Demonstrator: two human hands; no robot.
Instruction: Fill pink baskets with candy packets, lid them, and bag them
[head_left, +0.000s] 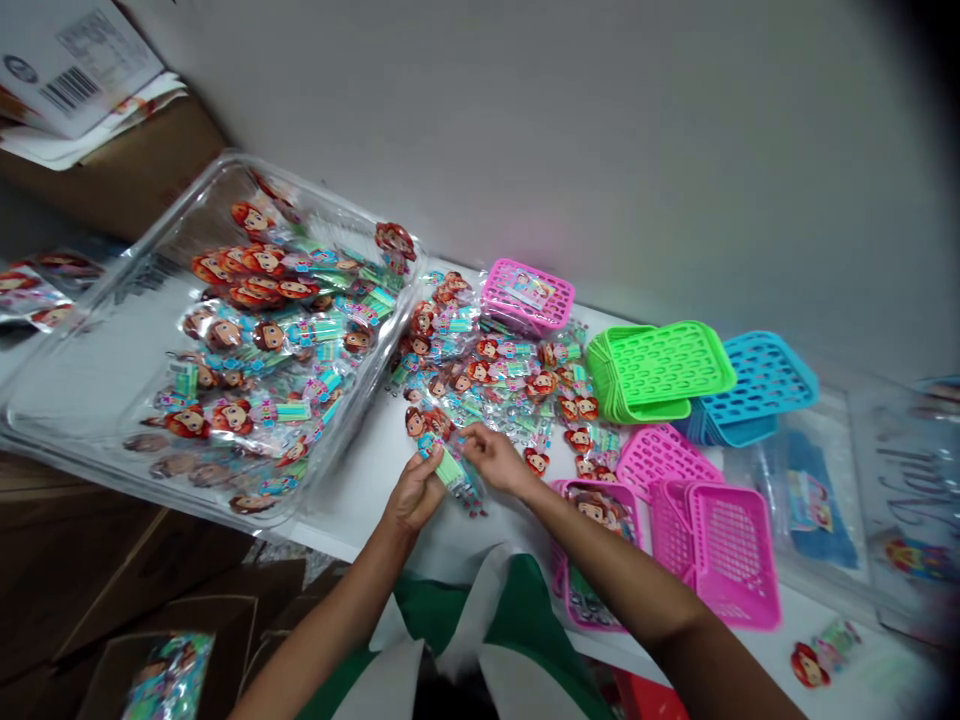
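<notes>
My left hand [418,488] grips a small clear packet with a cartoon-girl figure and a light green panel [450,468], thumb on its front. Close beside the packet's right edge is my right hand [493,458], its fingers curled together. Whether it pinches the packet or something small is hidden. Beyond both hands, a loose heap of similar packets [499,372] covers the table. To the left, a large clear plastic tray [90,385] contains many more of them. Under my right forearm stands a pink basket [636,500] with packets inside.
Stacked green baskets [667,365], blue baskets [765,385] and pink baskets [739,550] stand on the right. Another pink basket [529,292] sits against the wall. A single packet [823,652] lies at the far right. Cardboard boxes [180,640] are at lower left.
</notes>
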